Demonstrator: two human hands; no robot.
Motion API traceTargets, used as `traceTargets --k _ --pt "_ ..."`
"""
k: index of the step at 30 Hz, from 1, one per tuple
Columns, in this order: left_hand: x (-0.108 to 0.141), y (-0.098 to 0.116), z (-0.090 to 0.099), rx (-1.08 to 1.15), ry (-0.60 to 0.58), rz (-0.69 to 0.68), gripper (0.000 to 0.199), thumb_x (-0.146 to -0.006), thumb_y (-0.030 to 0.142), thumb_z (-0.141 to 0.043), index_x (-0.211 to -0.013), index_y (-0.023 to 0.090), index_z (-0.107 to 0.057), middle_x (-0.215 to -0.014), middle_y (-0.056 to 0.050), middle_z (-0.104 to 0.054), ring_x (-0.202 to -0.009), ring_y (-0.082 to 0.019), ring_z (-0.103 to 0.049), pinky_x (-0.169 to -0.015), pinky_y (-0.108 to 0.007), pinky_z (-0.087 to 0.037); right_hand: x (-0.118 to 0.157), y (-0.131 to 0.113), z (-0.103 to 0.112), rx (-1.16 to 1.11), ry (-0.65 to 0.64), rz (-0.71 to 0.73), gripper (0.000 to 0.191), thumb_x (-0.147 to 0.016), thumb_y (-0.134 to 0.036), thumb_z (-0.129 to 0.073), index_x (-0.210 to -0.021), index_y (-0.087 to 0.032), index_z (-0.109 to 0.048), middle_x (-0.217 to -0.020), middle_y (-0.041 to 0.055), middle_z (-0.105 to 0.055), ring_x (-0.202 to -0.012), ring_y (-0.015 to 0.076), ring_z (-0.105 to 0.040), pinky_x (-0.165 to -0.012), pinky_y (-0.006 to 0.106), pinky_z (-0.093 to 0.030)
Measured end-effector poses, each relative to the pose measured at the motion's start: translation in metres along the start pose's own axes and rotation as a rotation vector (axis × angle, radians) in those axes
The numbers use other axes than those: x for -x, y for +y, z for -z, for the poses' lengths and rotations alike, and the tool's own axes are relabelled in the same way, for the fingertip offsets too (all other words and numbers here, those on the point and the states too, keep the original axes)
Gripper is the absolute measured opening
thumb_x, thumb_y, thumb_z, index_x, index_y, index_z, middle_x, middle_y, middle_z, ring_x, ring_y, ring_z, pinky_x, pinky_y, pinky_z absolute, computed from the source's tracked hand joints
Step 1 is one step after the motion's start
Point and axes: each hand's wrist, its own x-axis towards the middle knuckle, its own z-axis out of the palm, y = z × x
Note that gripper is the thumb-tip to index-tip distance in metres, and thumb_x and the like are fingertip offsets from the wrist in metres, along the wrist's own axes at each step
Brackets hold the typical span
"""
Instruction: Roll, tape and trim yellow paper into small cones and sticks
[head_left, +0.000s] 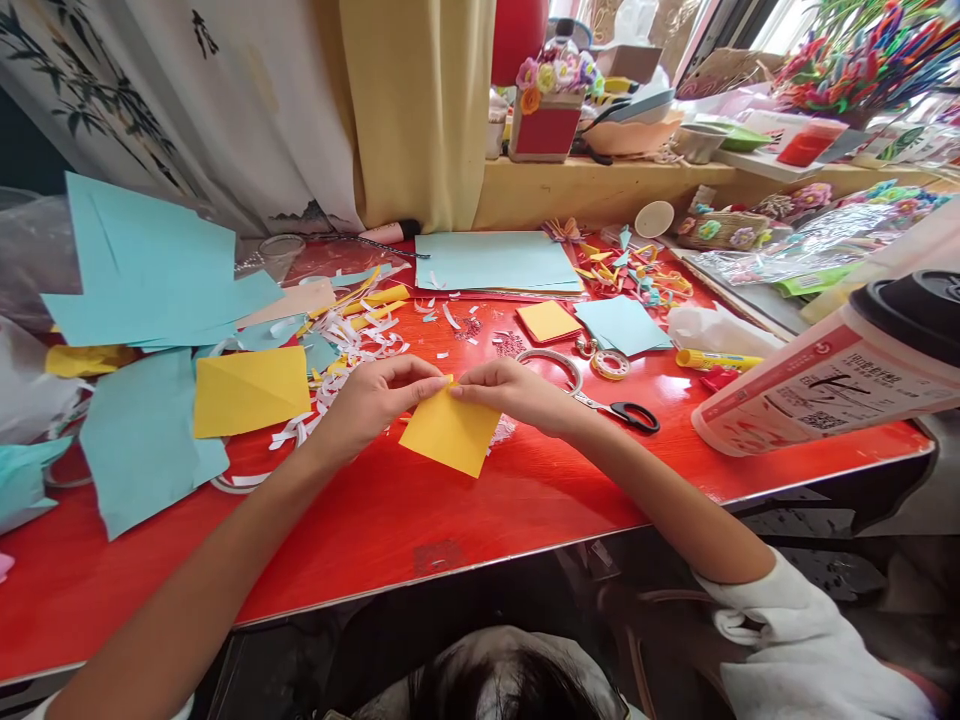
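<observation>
A small yellow paper square [454, 432] is pinched at its far corner by both hands, just above the red table. My left hand [379, 400] grips it with thumb and fingers at the left of that corner. Close beside it, my right hand [517, 395] pinches the same corner from the right. The rest of the square hangs toward me, fairly flat. Scissors [634, 415] with black handles lie right of my right hand, their blades partly hidden. White paper shreds [364, 345] are heaped beyond my left hand.
Blue paper sheets [150, 430] and a larger yellow sheet [251, 392] lie at the left. Stacked yellow squares [548, 321], blue squares [624, 325] and a tape roll [610, 364] lie beyond my right hand. A tall lidded cup [825, 370] stands at the right edge.
</observation>
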Motion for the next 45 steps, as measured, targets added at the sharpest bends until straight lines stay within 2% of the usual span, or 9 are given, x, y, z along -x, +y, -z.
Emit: traceTargets --k 6,11,16,22,29,37,45 --pt "0.0 0.0 0.002 0.002 -0.061 0.105 0.031 -0.075 0.043 -0.064 -0.094 0.019 -0.068 -0.092 -0.003 -0.068 -0.083 -0.015 -0.061 -0.066 -0.021 -0.05 0.0 -0.002 0.004 0.09 0.007 0.006 0.033 -0.085 -0.041 -0.047 -0.078 -0.013 -0.062 -0.069 0.0014 -0.053 -0.06 0.0082 -0.042 -0.053 0.023 -0.03" --pt "0.0 0.001 0.004 0.011 -0.148 0.115 0.026 -0.079 0.041 -0.059 -0.091 0.02 -0.07 -0.085 0.0 -0.068 -0.079 -0.013 -0.063 -0.068 -0.02 -0.05 0.002 -0.005 0.005 0.171 -0.048 0.017 0.038 -0.085 -0.047 -0.046 -0.075 -0.013 -0.06 -0.066 0.0 -0.05 -0.058 0.0074 -0.04 -0.05 0.022 -0.027" --pt "0.0 0.0 0.0 -0.066 -0.101 0.084 0.025 -0.079 0.042 -0.06 -0.087 0.019 -0.066 -0.084 0.0 -0.066 -0.075 -0.012 -0.061 -0.063 -0.019 -0.048 0.002 -0.006 -0.002 0.175 -0.021 0.006 0.041 -0.086 -0.049 -0.044 -0.075 -0.012 -0.059 -0.067 0.0014 -0.051 -0.057 0.0072 -0.04 -0.049 0.023 -0.024" --pt "0.0 -0.003 0.0 -0.046 -0.043 0.042 0.029 -0.077 0.041 -0.062 -0.095 0.018 -0.062 -0.087 -0.002 -0.065 -0.08 -0.014 -0.06 -0.065 -0.021 -0.048 0.001 -0.004 -0.003 0.069 -0.027 -0.001 0.038 -0.086 -0.046 -0.046 -0.083 -0.013 -0.062 -0.074 0.0031 -0.056 -0.06 0.0085 -0.044 -0.05 0.022 -0.028" --pt "0.001 0.002 0.002 -0.054 -0.048 0.037 0.022 -0.074 0.037 -0.064 -0.082 0.016 -0.064 -0.081 -0.002 -0.064 -0.074 -0.014 -0.059 -0.063 -0.022 -0.047 0.001 -0.002 0.0 -0.063 -0.07 -0.029 0.028 -0.084 -0.039 -0.048 -0.083 -0.014 -0.061 -0.077 0.0031 -0.059 -0.066 0.01 -0.051 -0.057 0.022 -0.036" --pt "0.0 0.006 0.008 0.056 -0.112 0.208 0.025 -0.066 0.039 -0.071 -0.072 0.016 -0.065 -0.075 -0.001 -0.061 -0.072 -0.013 -0.058 -0.058 -0.021 -0.048 0.003 -0.008 0.0 0.044 -0.084 0.007 0.029 -0.085 -0.037 -0.047 -0.086 -0.013 -0.064 -0.078 0.0032 -0.061 -0.067 0.0105 -0.052 -0.057 0.022 -0.035" --pt "-0.001 0.004 0.01 -0.032 -0.192 0.229 0.024 -0.068 0.04 -0.069 -0.08 0.019 -0.068 -0.079 -0.001 -0.065 -0.07 -0.011 -0.058 -0.06 -0.02 -0.048 0.002 -0.006 0.002 0.085 -0.126 0.033 0.03 -0.085 -0.038 -0.047 -0.086 -0.013 -0.064 -0.076 0.0027 -0.059 -0.065 0.0095 -0.049 -0.055 0.022 -0.033"
